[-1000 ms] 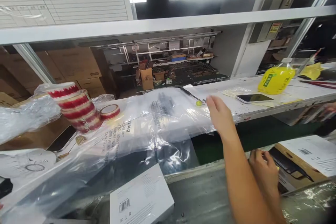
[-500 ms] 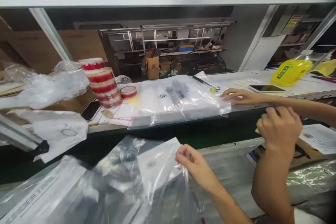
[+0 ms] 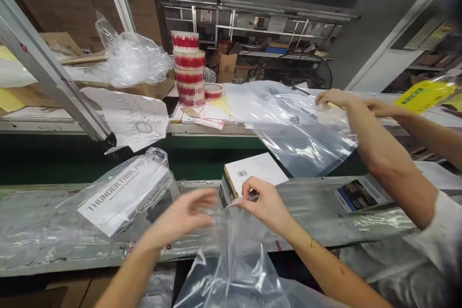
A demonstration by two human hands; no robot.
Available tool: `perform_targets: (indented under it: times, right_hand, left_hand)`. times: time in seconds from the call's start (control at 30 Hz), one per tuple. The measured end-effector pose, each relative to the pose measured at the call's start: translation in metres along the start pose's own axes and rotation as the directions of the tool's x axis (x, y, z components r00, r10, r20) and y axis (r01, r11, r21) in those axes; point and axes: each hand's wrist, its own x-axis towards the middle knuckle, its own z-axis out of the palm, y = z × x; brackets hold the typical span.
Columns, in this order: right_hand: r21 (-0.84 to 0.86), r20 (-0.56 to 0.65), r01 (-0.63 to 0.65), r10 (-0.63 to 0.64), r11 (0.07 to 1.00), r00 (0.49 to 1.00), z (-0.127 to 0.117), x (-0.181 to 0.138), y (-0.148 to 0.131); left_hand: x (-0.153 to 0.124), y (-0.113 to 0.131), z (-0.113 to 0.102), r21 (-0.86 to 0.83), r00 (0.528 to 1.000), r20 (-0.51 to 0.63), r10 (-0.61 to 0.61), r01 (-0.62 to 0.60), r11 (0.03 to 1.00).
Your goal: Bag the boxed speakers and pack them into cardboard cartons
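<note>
Here our right hand (image 3: 263,202) pinches the clear bag (image 3: 242,264) by its edge, hanging before the belt (image 3: 310,207); our left hand (image 3: 186,214) is empty, fingers spread. With one pinch holding, the bag could slip or snag on the white box (image 3: 258,169).

You see your left hand (image 3: 180,219) smeared by motion blur, while your right hand (image 3: 265,204) looks fairly crisp. White glare streaks your clear bag (image 3: 234,272) and the printed plastic bag (image 3: 306,142). Behind, the shelves (image 3: 249,29) sit dim; your picture's right edge is soft, its top corner darkened.
</note>
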Motion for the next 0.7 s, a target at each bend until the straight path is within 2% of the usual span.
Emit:
perform_targets:
  times: [0.07, 0.13, 0.27, 0.37, 0.43, 0.47, 0.53, 0.6, 0.67, 0.7]
  right_hand:
    - [-0.09, -0.006, 0.066, -0.067, 0.994, 0.998, -0.006, -0.007, -0.003]
    - [-0.117, 0.042, 0.101, -0.096, 0.988, 0.994, -0.017, -0.013, -0.003]
    - [-0.075, 0.121, 0.192, -0.182, 0.978, 0.976, -0.043, -0.026, -0.002]
    - [0.039, 0.108, 0.393, -0.395, 0.919, 0.912, -0.055, -0.036, -0.002]
    - [0.133, 0.054, 0.507, -0.517, 0.851, 0.854, -0.059, -0.045, 0.0]
    - [0.18, -0.005, 0.531, -0.539, 0.828, 0.842, -0.06, -0.049, 0.002]
    - [0.261, -0.187, 0.52, -0.486, 0.813, 0.854, -0.063, -0.057, 0.008]
    - [0.301, -0.335, 0.486, -0.386, 0.821, 0.86, -0.066, -0.063, 0.018]
    - [0.305, -0.369, 0.449, -0.33, 0.84, 0.869, -0.066, -0.066, 0.027]
    - [0.284, -0.354, 0.435, -0.328, 0.854, 0.876, -0.064, -0.065, 0.031]
  left_hand:
    - [0.009, -0.007, 0.018, -0.054, 0.991, 0.117, -0.065, 0.072, 0.996]
    - [0.016, -0.008, 0.029, -0.06, 0.988, 0.138, -0.067, 0.075, 0.995]
    - [0.027, -0.002, 0.026, -0.016, 0.989, 0.148, -0.021, 0.024, 1.0]
    - [0.038, -0.012, 0.024, -0.206, 0.972, 0.231, 0.035, 0.014, 0.979]
    - [0.048, -0.032, 0.03, -0.39, 0.95, 0.31, 0.048, 0.081, 0.917]
    - [0.053, -0.046, 0.032, -0.443, 0.947, 0.322, 0.021, 0.132, 0.887]
    - [0.064, -0.075, 0.033, -0.414, 0.955, 0.274, -0.118, 0.227, 0.881]
    - [0.072, -0.097, 0.025, -0.232, 0.95, 0.157, -0.27, 0.301, 0.925]
    - [0.073, -0.102, 0.012, -0.053, 0.94, 0.008, -0.342, 0.342, 0.938]
    - [0.07, -0.097, 0.005, 0.01, 0.947, -0.104, -0.304, 0.307, 0.952]
